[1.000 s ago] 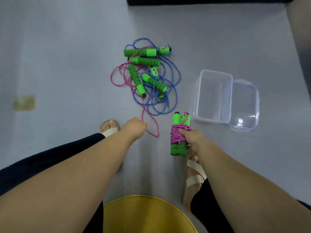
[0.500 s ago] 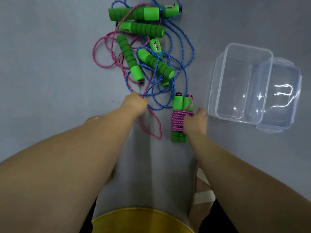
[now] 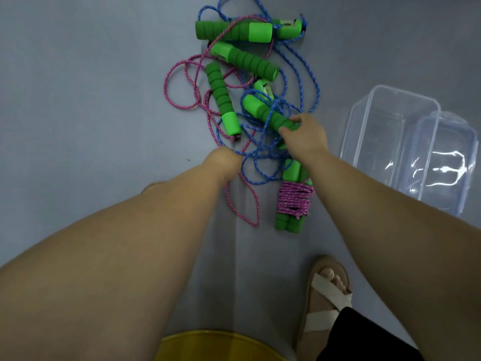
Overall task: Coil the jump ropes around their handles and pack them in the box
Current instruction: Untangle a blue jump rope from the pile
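Observation:
A tangle of pink rope [image 3: 179, 82] and blue rope [image 3: 309, 82] with several green foam handles lies on the grey floor. My right hand [image 3: 305, 138] grips the near end of one green handle [image 3: 265, 113] wound about with blue rope. My left hand [image 3: 221, 160] is curled at the tangle's near edge, where pink and blue rope pass; its fingers are hidden. One coiled jump rope [image 3: 292, 201], pink rope wrapped round two green handles, lies on the floor below my right forearm. The clear plastic box [image 3: 364, 121] stands open to the right.
The box's clear lid [image 3: 447, 162] leans against its right side. A sandalled foot [image 3: 326, 295] rests on the floor near the bottom right. A yellow round rim [image 3: 221, 345] shows at the bottom edge.
My right hand let go of the coiled pink bundle, which now lies on the floor, and reached forward onto a green handle in the tangle. The view moved closer to the pile.

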